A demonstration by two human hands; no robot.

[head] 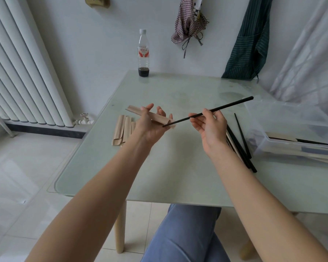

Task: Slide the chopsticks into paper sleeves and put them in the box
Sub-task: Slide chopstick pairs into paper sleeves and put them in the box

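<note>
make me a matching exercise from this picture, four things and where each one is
Things:
1. bottle
2. spare paper sleeves
3. loose black chopsticks
4. clear box

Places:
A. lying on the table just past the right wrist
B. at the table's right edge
C. standing at the table's far edge
D. lying on the table beside the left hand

Pairs: 1-C, 2-D, 3-A, 4-B

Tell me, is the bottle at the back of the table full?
No, the bottle holds only a little dark liquid at its bottom; the rest looks clear.
</note>
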